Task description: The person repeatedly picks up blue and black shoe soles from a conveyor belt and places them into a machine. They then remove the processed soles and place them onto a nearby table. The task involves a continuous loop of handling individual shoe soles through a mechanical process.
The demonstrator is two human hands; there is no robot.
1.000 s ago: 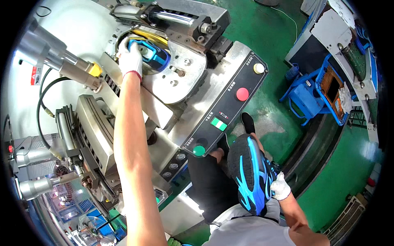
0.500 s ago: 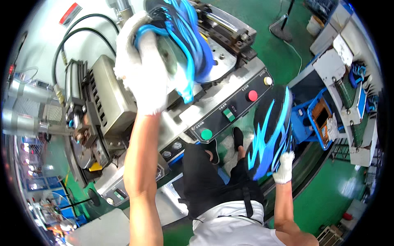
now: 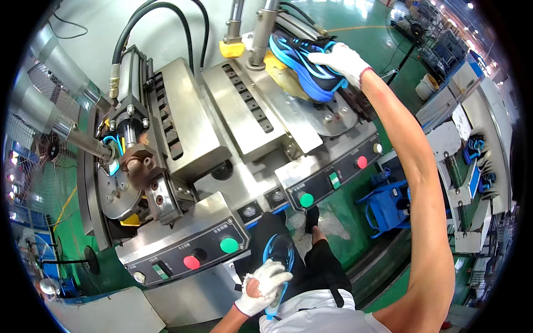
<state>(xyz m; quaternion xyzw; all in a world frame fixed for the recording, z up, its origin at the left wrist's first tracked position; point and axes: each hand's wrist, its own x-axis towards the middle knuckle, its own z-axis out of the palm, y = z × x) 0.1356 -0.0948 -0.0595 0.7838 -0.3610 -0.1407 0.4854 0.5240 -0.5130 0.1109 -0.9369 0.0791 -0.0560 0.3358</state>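
The right hand [image 3: 340, 58], in a white work glove, is reaching far out at arm's length and lying over the heel end of a black and blue sports shoe [image 3: 302, 61]. Its fingers are curling down over the shoe's upper, gripping it. The shoe is sitting sole-up and tilted on a yellow form [image 3: 282, 77] on the right-hand station of a steel press machine [image 3: 244, 119], just left of the hand. Beyond the hand's fingertips, two upright steel posts [image 3: 261, 30] are rising from the station, one with a yellow collar [image 3: 231, 49]. Below the hand, toward the person, a black control panel [image 3: 333, 177] is showing a green button [image 3: 306, 200] and a red button [image 3: 361, 162].

The left hand [image 3: 262, 286], also in a white glove, is hanging low beside the person's body and clutching a second black and blue shoe [image 3: 279, 255], the fingers wrapped round its edge. The shoe is pointing away from the hand toward the machine, against the person's dark trousers. Just left of this hand, another control panel [image 3: 189, 252] is carrying a green and a red button. Farther left, a second station with a black hose [image 3: 139, 25] above it is standing well apart from both hands. The green floor [image 3: 355, 238] is lying to the right of the left hand.
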